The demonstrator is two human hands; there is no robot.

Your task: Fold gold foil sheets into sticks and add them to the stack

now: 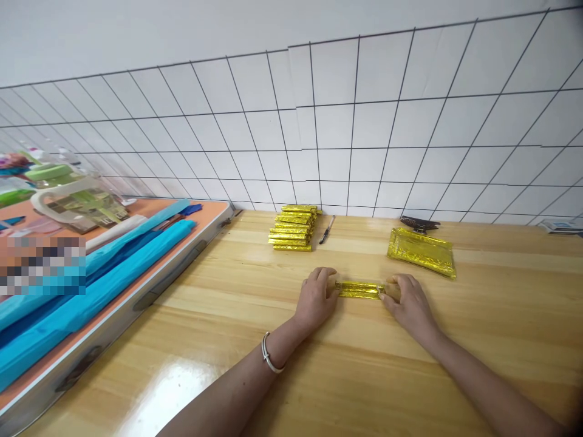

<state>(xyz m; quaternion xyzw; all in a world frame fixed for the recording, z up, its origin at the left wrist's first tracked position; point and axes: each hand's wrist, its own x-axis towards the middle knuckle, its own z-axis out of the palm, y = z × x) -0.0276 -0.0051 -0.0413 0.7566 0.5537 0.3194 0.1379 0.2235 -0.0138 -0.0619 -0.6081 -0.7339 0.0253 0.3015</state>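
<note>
A narrow folded strip of shiny gold foil lies on the wooden table between my hands. My left hand, with a silver bangle at its wrist, has its fingers closed on the strip's left end. At the right end, the thumb and fingers of my right hand grip the strip too. Beyond my left hand is a stack of similar folded gold strips. Flat gold foil sheets lie in a pile past my right hand.
A pen lies beside the stack. Behind the flat sheets is a dark clip-like object. An orange-topped board on the left carries blue wrapped bundles and a container with a green lid. A tiled wall bounds the table's back.
</note>
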